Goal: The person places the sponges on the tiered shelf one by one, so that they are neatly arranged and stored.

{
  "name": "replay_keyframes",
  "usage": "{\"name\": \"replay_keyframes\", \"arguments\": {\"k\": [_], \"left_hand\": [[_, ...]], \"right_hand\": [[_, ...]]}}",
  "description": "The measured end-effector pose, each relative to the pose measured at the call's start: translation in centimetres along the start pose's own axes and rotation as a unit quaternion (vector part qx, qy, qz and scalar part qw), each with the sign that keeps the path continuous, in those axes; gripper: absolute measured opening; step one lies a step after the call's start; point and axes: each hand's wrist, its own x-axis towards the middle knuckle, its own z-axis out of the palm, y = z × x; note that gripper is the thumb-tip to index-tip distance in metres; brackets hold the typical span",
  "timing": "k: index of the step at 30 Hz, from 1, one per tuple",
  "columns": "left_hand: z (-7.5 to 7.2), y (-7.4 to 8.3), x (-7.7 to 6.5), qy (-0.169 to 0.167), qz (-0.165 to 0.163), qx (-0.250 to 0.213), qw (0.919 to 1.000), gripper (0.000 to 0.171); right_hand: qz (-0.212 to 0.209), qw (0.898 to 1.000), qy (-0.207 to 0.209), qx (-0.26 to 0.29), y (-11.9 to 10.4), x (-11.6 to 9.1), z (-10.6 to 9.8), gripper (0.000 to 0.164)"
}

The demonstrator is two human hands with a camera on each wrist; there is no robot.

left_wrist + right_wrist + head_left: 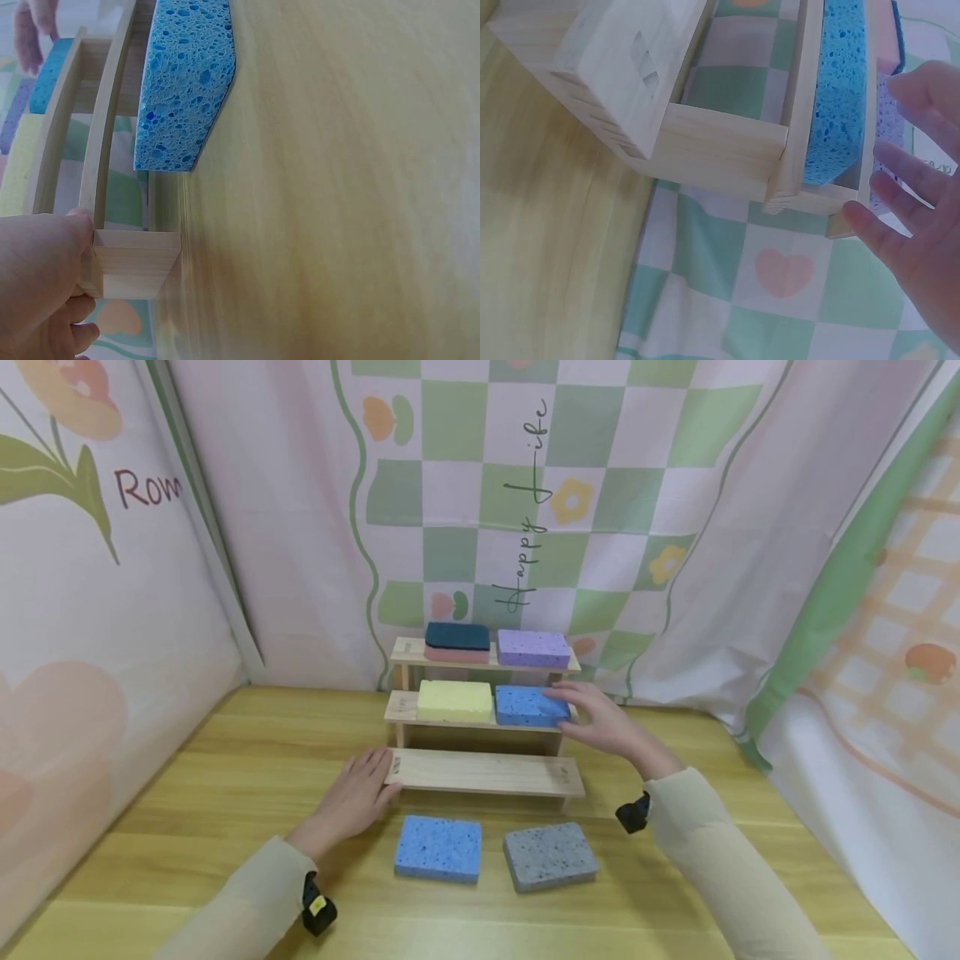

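A three-step wooden display rack [487, 772] stands against the curtain. My left hand [352, 797] grips the left end of its lowest step, thumb at the front edge, fingers curled round the end [79, 326]. On the middle step, a blue sponge [525, 706] lies to the right of a yellow sponge [454, 702]. Beside that blue sponge's right end is my right hand [600, 727], its fingers spread and loosely bent. In the right wrist view a gap shows between those fingers [922, 187] and the blue sponge [838, 97].
The top step bears a dark green and pink scouring sponge [457, 639] and a purple sponge [532, 648]. In front of the rack, another blue sponge [438, 849] and a grey sponge [550, 857] lie on the wooden table [247, 760]. Printed curtains [300, 527] enclose the table.
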Motion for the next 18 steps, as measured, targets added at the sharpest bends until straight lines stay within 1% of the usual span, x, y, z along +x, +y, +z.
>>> {"name": "replay_keyframes", "arguments": {"k": [3,7,11,13,18], "left_hand": [[0.2,-0.1,0.2,-0.015,-0.01,0.007,0.9998,0.06],[0.3,-0.2,0.3,-0.025,-0.015,0.015,0.9995,0.06],[0.4,-0.3,0.3,-0.025,-0.015,0.016,0.9995,0.061],[0.4,-0.3,0.3,-0.025,-0.015,0.016,0.9994,0.061],[0.4,-0.3,0.4,-0.025,-0.016,0.017,0.9994,0.061]], "right_hand": [[-0.003,1.0,-0.005,0.008,-0.3,-0.6,0.0,0.052],[-0.008,1.0,-0.005,0.013,-0.8,-1.5,0.1,0.052],[-0.013,1.0,0.0,0.004,-1.4,-2.5,0.2,0.052],[-0.022,1.0,0.005,0.003,-1.7,-3.0,0.3,0.052],[-0.043,0.999,0.009,0.014,-2.2,-4.2,0.7,0.052]]}}
